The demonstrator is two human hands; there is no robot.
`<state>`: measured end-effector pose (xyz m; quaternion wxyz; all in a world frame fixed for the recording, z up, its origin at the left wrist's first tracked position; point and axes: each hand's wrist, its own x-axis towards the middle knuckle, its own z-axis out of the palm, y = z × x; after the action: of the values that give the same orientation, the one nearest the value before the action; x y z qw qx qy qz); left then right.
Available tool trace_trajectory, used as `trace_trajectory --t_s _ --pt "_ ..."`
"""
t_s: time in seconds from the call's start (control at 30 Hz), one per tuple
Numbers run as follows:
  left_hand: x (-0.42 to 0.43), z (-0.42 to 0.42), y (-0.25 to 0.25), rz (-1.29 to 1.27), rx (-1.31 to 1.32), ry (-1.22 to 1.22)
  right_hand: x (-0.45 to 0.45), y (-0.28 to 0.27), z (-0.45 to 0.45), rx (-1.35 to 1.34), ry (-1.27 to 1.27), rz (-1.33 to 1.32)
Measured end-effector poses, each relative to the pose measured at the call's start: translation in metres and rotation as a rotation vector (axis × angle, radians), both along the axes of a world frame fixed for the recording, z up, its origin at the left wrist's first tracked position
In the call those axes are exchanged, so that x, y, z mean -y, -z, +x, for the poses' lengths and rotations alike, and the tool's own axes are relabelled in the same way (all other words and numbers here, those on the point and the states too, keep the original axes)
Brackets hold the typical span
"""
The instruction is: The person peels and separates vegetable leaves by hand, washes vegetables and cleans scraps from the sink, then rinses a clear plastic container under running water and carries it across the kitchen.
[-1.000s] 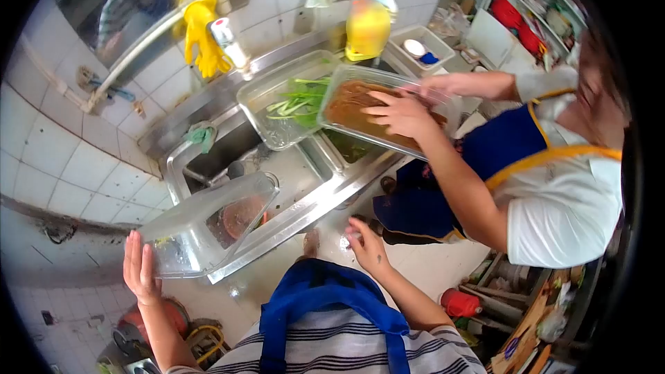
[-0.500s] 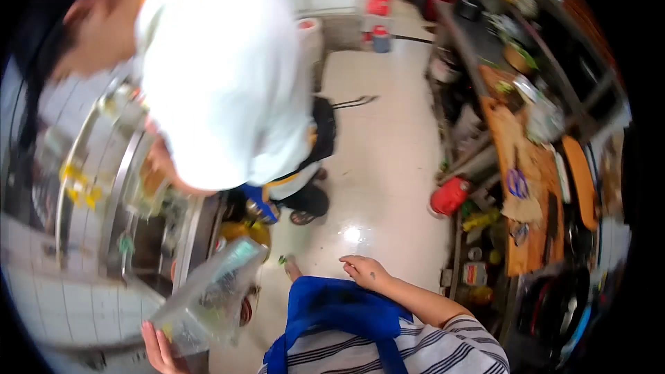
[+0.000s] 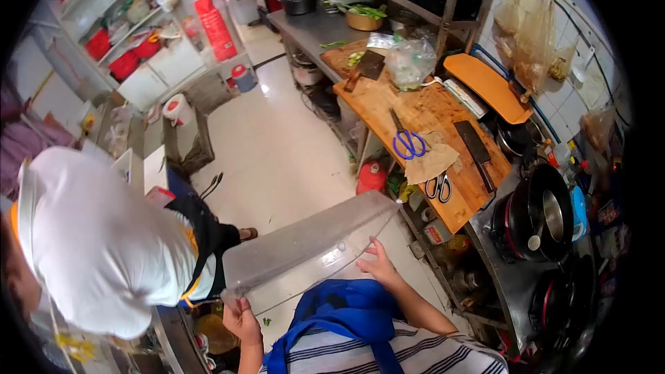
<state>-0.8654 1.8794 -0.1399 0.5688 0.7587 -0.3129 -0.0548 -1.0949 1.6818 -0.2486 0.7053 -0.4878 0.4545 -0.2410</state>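
A clear plastic container [image 3: 305, 242] is held in front of my body, tilted, above the floor. My left hand [image 3: 242, 322] grips its near left corner, with the fingers closed on the rim. At its right side, my right hand [image 3: 377, 264] touches the near edge with thumb and fingers apart. Through the clear walls the pale floor shows.
A co-worker in a white top [image 3: 104, 235] bends at the left. On the right, a wooden board [image 3: 388, 107] bears a cleaver [image 3: 473, 149], blue-handled scissors [image 3: 409, 144], black-handled scissors [image 3: 438, 187] and a plastic bag [image 3: 410, 62]. Black woks [image 3: 533, 215] stand farther right. A red container [image 3: 371, 177] sits below the board.
The view has turned right, away from the sink. The clear container has moved from the left to in front of my body, and my right hand has come to its edge.
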Motion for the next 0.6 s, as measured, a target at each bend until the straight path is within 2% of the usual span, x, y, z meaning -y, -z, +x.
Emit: trace_trajectory --t_s 0.1,0.17,0.23,0.27,0.33,0.37,0.43,0.5,0.6 --pt "0.053 0.020 0.003 -0.123 -0.032 0.138 0.047 0.006 -0.001 0.106 0.031 -0.037" --pt "0.082 0.036 0.009 -0.235 -0.226 0.136 0.077 0.006 0.008 -0.005 0.059 -0.087" --pt "0.103 0.066 0.019 -0.159 -0.253 0.184 0.111 -0.003 0.026 -0.004 0.067 -0.326" --pt "0.116 0.080 0.021 -0.164 -0.364 0.237 0.126 -0.011 0.037 -0.014 0.089 -0.318" --pt "0.144 0.116 0.020 -0.128 -0.550 0.380 0.161 -0.038 0.061 -0.223 0.067 -0.663" --pt "0.158 0.129 0.018 -0.127 -0.558 0.396 0.180 -0.043 0.068 -0.236 0.080 -0.663" --pt "0.191 0.151 0.012 -0.194 -0.793 0.290 0.217 -0.054 0.083 -0.358 -0.018 -0.546" --pt "0.223 0.169 0.018 -0.247 -0.811 0.267 0.245 -0.076 0.090 -0.367 -0.038 -0.511" --pt "0.266 0.192 0.027 -0.242 -0.787 0.168 0.276 -0.095 0.091 -0.706 0.104 -0.656"
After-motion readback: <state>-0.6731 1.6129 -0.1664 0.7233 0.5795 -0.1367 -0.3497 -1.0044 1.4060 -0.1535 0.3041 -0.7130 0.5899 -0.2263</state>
